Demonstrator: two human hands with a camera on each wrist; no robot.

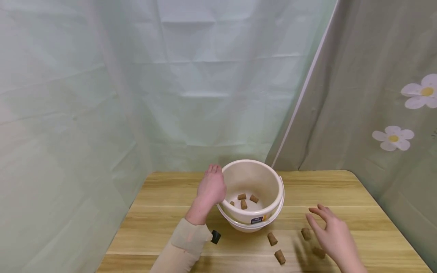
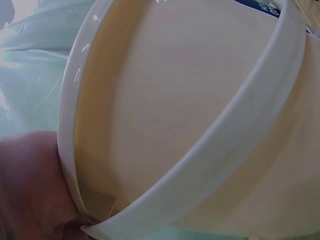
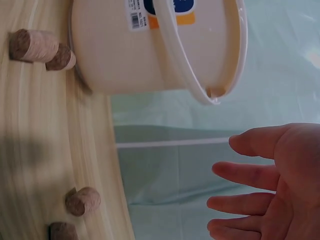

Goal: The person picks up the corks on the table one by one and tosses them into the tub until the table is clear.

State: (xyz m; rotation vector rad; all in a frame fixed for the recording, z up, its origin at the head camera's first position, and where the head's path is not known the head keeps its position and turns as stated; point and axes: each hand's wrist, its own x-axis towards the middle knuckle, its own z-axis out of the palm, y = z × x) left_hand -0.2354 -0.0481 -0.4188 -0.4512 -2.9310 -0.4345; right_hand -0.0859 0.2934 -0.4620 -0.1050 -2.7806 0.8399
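A white plastic bucket (image 1: 239,220) stands upright on the wooden table, several brown corks (image 1: 243,204) lying at its bottom. My left hand (image 1: 211,184) grips the bucket's left rim; in the left wrist view that hand (image 2: 32,185) is against the outer wall by the handle's end. The bail handle (image 2: 220,135) hangs down across the front. My right hand (image 3: 295,180) is held above the table, to the bucket's right, fingers spread and nothing in them. Below it lie two corks (image 1: 306,234), and two more corks (image 1: 272,239) are just in front of the bucket.
A small black object (image 1: 216,237) shows beside the left sleeve on the table (image 1: 153,220). Pale green curtains (image 1: 211,94) hang close behind and left; a greyer curtain with white flowers (image 1: 392,138) hangs on the right.
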